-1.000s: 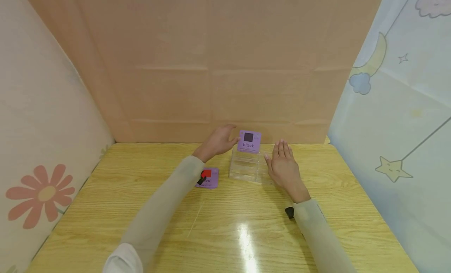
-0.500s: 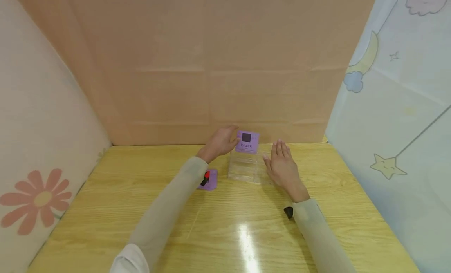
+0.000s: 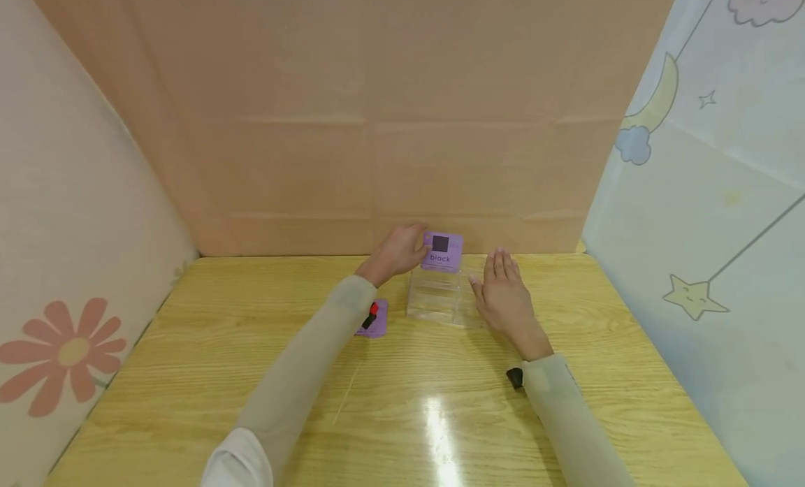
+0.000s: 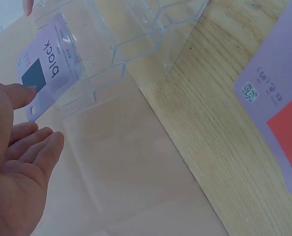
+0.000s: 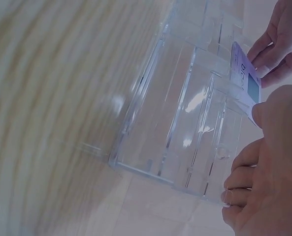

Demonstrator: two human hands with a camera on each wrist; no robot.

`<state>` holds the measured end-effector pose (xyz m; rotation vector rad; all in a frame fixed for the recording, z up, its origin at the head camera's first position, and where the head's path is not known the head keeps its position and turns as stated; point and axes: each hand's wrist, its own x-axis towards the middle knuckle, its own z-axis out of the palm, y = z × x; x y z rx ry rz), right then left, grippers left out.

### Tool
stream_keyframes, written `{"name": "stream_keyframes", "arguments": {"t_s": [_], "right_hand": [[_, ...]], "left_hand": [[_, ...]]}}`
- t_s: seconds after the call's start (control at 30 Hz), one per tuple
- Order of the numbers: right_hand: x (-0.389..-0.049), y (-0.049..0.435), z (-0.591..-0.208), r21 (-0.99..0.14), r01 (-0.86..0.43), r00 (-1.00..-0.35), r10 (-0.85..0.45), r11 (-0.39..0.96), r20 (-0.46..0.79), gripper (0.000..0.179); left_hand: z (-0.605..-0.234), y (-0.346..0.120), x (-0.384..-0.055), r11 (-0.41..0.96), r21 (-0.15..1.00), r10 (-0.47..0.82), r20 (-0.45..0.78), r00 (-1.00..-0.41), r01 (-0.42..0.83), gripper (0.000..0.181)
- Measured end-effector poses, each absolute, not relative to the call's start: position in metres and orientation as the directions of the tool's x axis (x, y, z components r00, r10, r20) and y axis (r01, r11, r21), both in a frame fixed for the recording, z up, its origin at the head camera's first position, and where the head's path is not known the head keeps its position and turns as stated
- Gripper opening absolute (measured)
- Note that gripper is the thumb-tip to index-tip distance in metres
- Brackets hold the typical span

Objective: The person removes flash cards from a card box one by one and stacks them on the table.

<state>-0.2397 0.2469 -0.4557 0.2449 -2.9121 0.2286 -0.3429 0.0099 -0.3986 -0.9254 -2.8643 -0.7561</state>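
In the head view my left hand point(image 3: 397, 252) pinches the left edge of a purple flashcard point(image 3: 449, 261) printed "black" with a dark square. The thumb point(image 4: 21, 95) lies on the card's front near its punched hole, the other fingers behind it. The card stands tilted in the top rear of a clear stepped plastic holder point(image 3: 434, 304). My right hand point(image 3: 505, 302) lies along the holder's right side with its fingers straight. In the right wrist view its fingertips are right at the clear holder's edge point(image 5: 141, 173).
A second purple card, the red one point(image 3: 379, 325), lies on the wooden table point(image 3: 302, 382) left of the holder, partly hidden by the left sleeve and a black strap end. A brown paper backdrop point(image 3: 371, 158) rises just behind the holder.
My left hand has moved slightly right, and its thumb now overlaps the black card's face instead of only its edge. The right hand stays in place. The head view has shifted a little.
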Motion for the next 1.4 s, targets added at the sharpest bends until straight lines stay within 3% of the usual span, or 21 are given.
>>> {"name": "stream_keyframes", "arguments": {"t_s": [0.9,1.2,1.4], "right_hand": [[-0.241,0.244,-0.457,-0.132,-0.186,-0.958,-0.15,0.974,0.246,0.073],[-0.24,0.242,-0.457,-0.134,-0.182,-0.961,-0.147,0.974,0.235,0.073],[-0.24,0.241,-0.456,-0.129,-0.18,-0.963,-0.147,0.975,0.227,0.073]], "left_hand": [[-0.398,0.021,-0.341,0.66,0.466,0.544,0.244,-0.803,0.589,0.038],[-0.399,0.024,-0.337,0.676,0.328,0.597,0.283,-0.751,0.66,0.037],[-0.399,0.026,-0.335,0.689,0.292,0.601,0.281,-0.748,0.663,0.039]]}}
